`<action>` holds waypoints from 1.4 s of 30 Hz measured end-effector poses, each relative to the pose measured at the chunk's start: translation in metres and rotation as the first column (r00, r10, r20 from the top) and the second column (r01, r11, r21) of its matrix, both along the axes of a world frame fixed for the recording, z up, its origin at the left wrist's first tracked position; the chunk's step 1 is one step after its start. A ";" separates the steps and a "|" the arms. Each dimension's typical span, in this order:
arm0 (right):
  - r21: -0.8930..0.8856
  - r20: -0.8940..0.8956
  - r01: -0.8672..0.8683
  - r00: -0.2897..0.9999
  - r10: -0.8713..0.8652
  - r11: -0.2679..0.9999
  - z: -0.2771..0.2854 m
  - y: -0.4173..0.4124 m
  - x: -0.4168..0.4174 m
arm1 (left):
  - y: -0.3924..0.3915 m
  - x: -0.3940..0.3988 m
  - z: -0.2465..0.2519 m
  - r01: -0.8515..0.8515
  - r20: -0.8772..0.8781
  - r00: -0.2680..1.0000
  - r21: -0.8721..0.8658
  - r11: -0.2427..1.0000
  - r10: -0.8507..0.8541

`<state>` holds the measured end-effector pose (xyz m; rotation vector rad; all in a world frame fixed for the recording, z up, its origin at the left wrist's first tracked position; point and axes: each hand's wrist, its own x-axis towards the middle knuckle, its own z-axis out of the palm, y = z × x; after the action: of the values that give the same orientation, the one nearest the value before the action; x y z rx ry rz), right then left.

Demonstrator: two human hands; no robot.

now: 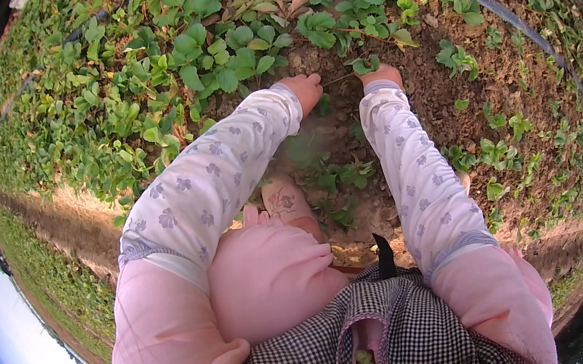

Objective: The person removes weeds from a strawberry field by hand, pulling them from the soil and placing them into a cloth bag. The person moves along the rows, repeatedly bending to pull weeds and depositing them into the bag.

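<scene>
My left hand (306,93) is low over the brown soil, beside the edge of a dense patch of strawberry plants (230,52). Its fingers are curled, and the fingertips are too small to show what lies between them. To the right, my right hand (382,76) holds a small strawberry plantlet (364,66), its green leaf showing above the fingers. A thin runner stem (339,79) stretches across the gap between both hands. Floral-print sleeve covers hide both wrists.
A dark drip-irrigation hose (501,11) curves along the right. Small strawberry plants (498,155) dot the soil there. Below my hands are a foot in a pale printed sock (285,199) and more low leaves (351,174). A bare furrow (69,216) runs at left.
</scene>
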<state>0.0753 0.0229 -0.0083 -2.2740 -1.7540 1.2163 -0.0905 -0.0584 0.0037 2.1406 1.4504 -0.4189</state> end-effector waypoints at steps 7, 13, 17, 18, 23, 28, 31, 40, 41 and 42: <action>0.161 0.106 0.042 0.993 -0.060 0.986 -0.017 -0.008 0.043 | -0.001 0.003 -0.003 -0.020 0.000 1.000 -0.012 1.000 0.020; 0.230 -0.131 0.020 0.991 0.011 0.973 0.009 0.026 0.112 | 0.001 -0.004 -0.002 -0.013 -0.003 1.000 -0.018 1.000 0.013; 0.186 -0.278 -0.124 0.945 0.174 0.975 0.015 0.006 0.084 | 0.009 0.009 0.019 -0.566 0.561 0.586 -0.233 0.791 0.585; 0.139 -0.375 -0.138 0.909 0.181 0.981 0.015 -0.002 0.069 | 0.007 0.013 0.023 -0.534 0.704 0.246 -0.476 0.699 0.667; 0.243 -0.388 -0.380 0.805 0.449 0.892 0.024 -0.037 0.005 | 0.000 0.040 0.020 -0.288 0.630 -0.197 -0.770 0.570 0.752; 0.167 -0.748 -0.247 0.599 0.286 0.954 0.028 -0.061 -0.013 | -0.011 0.031 0.012 -0.505 0.574 -0.376 -0.785 0.359 0.728; -0.240 -0.935 -0.211 0.314 -0.167 0.948 0.011 -0.056 -0.011 | -0.003 0.014 0.005 -0.700 0.484 -0.323 -0.701 0.139 0.813; 0.042 -0.264 -0.482 0.839 0.475 0.875 0.004 -0.004 0.000 | 0.009 -0.009 -0.006 -0.705 0.466 0.510 -0.257 0.662 0.723; 0.144 -0.139 -0.598 0.776 0.615 0.788 0.003 -0.007 -0.005 | 0.011 -0.003 -0.003 -0.656 0.247 0.634 -0.328 0.679 0.732; 0.135 -0.097 -0.649 0.744 0.662 0.749 0.005 -0.009 -0.011 | 0.007 -0.001 -0.004 -0.633 0.205 0.697 -0.272 0.724 0.687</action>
<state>0.0643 0.0135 -0.0038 -1.4795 -2.5955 1.2765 -0.0914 -0.0516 -0.0002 1.3161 1.7927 0.0470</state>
